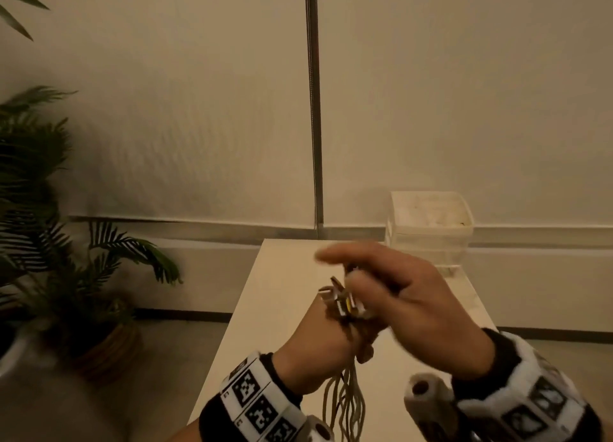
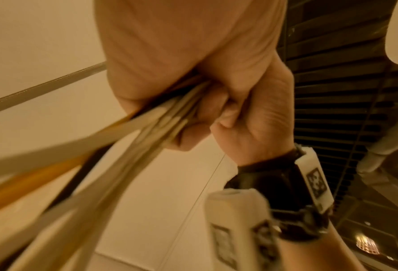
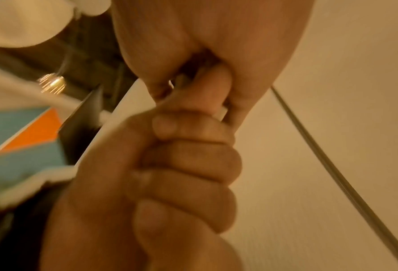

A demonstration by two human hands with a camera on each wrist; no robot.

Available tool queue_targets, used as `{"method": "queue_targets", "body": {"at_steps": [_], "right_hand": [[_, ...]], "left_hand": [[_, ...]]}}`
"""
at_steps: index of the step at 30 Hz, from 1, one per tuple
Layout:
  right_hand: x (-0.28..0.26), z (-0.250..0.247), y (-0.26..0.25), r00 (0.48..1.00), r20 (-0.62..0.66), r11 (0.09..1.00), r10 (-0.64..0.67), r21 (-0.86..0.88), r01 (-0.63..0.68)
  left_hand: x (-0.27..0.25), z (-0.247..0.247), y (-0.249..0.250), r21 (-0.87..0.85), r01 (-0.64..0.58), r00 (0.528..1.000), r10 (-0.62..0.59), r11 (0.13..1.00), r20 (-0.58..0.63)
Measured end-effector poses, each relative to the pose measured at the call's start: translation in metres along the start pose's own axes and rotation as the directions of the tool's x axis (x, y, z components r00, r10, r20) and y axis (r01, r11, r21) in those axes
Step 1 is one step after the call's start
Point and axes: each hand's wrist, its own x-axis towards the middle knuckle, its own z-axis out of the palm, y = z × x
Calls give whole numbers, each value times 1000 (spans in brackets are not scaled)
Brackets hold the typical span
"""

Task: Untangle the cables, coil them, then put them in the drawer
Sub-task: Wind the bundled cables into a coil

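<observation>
A bundle of pale cables [image 1: 345,402] with one orange and one black strand [image 2: 123,146] hangs from my left hand [image 1: 315,342], whose fist grips it above the white table [image 1: 282,275]. Several connector ends [image 1: 341,300] stick up out of that fist. My right hand [image 1: 414,295] sits over them with its index finger stretched out. Its other fingers curl onto the cable ends. In the right wrist view a white plug [image 3: 223,111] shows between my right hand [image 3: 204,36] and the left fist [image 3: 188,165]. A translucent plastic drawer box [image 1: 431,229] stands at the table's far right corner.
A potted palm [image 1: 49,242] stands on the floor left of the table. A pale wall with a vertical metal strip [image 1: 313,109] rises behind the table. The loose cable ends hang over the table's near part.
</observation>
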Motion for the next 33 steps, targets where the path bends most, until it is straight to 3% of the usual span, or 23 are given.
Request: {"method": "queue_targets", "body": {"at_steps": [2, 3, 6, 7, 10, 13, 17, 23, 25, 26, 27, 28, 29, 30, 31, 33], "right_hand": [[-11, -11, 13, 975, -65, 903, 213, 395, -171], [-15, -11, 19, 954, -26, 843, 299, 475, -252], [-26, 5, 31, 862, 257, 777, 438, 373, -506], [-24, 11, 32, 843, 251, 787, 475, 308, -535], [-8, 16, 34, 827, 82, 774, 556, 312, -551], [7, 10, 31, 811, 131, 746, 570, 331, -578], [21, -4, 27, 811, 166, 793, 561, 175, -584], [30, -12, 27, 801, 216, 821, 558, -8, -570], [33, -17, 28, 776, 236, 802, 584, -22, -597], [36, -19, 28, 770, 239, 799, 592, -44, -600], [39, -19, 28, 766, 244, 800, 595, -84, -594], [43, -20, 27, 769, 245, 806, 590, -128, -578], [46, -19, 24, 775, 250, 814, 581, -164, -557], [48, -17, 20, 787, 255, 827, 561, -204, -524], [49, -14, 18, 788, 235, 822, 569, -199, -534], [47, -13, 17, 768, 269, 811, 580, -280, -514]], "left_hand": [[10, 1, 8, -153, 12, 999, -19, 988, -42], [15, 1, 15, -182, -9, 999, -1, 983, -54], [33, 1, 27, -146, -73, 988, 52, 987, -148], [40, 0, 31, -145, -69, 984, 43, 987, -174], [52, 1, 42, -152, -30, 974, -5, 988, -226], [58, -3, 46, -13, -97, 963, 90, 995, -255], [61, -18, 53, 29, -192, 943, 193, 981, -271], [41, -46, 45, -167, -48, 961, 0, 985, -278], [28, -53, 56, -71, -49, 926, 19, 996, -377], [19, -52, 66, 131, -75, 884, 127, 988, -449], [11, -50, 77, 427, -120, 830, 326, 896, -452], [5, -46, 86, 733, -190, 767, 565, 653, -304], [0, -38, 94, 907, -250, 702, 708, 340, -71], [-1, -28, 99, 947, -308, 684, 714, 92, 153], [1, -18, 99, 931, -365, 739, 602, -19, 302], [11, -8, 93, 933, -359, 914, 212, 31, 345]]}}
